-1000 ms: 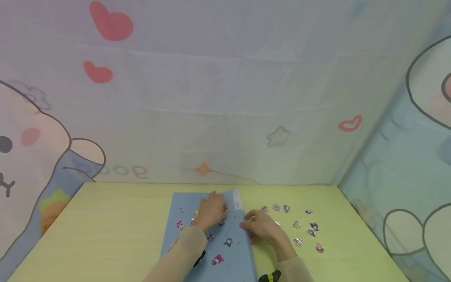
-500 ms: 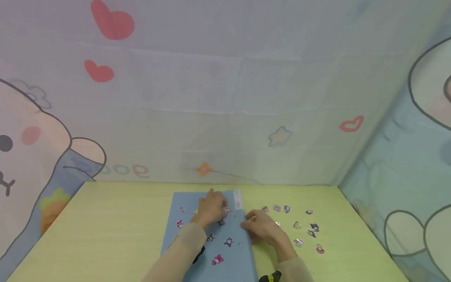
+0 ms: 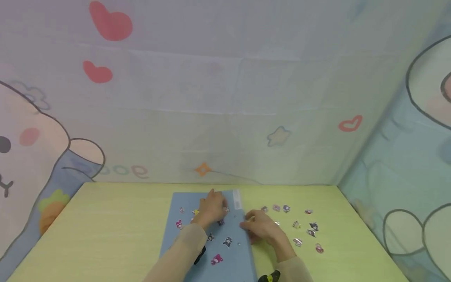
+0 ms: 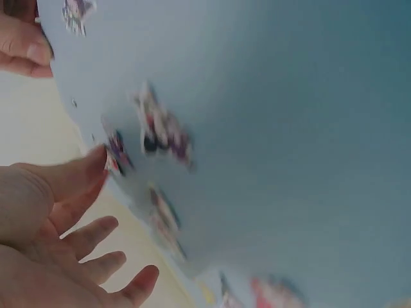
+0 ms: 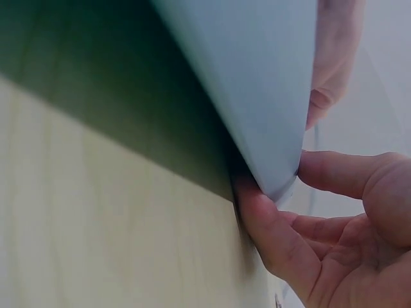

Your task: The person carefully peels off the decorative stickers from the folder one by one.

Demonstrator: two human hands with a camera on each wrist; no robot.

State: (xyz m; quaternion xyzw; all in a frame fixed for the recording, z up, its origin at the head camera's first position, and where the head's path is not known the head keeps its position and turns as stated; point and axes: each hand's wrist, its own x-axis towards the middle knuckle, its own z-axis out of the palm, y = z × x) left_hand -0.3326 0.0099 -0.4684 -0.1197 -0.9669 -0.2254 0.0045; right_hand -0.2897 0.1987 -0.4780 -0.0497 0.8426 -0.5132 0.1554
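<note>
A light-blue folder or board (image 3: 234, 270) with small cartoon stickers on it lies on the table. Over its upper part is my left hand (image 3: 211, 209); in the left wrist view its thumb and forefinger (image 4: 83, 173) come together at a small dark and red sticker (image 4: 117, 151) on the blue surface, the other fingers apart. My right hand (image 3: 262, 227) pinches the folder's right edge; in the right wrist view the thumb lies on one side of the edge (image 5: 276, 154) and the forefinger is under it (image 5: 263, 212).
Several loose stickers (image 3: 296, 225) lie scattered on the yellow table (image 3: 116, 235) to the right of the folder. A white label (image 3: 237, 199) is at the folder's top right corner. A printed cloth (image 3: 211, 86) hangs behind the table and at its sides.
Both hands keep nearly the same place on the folder. The left hand has shifted only very slightly, and the scene moves a little with the head.
</note>
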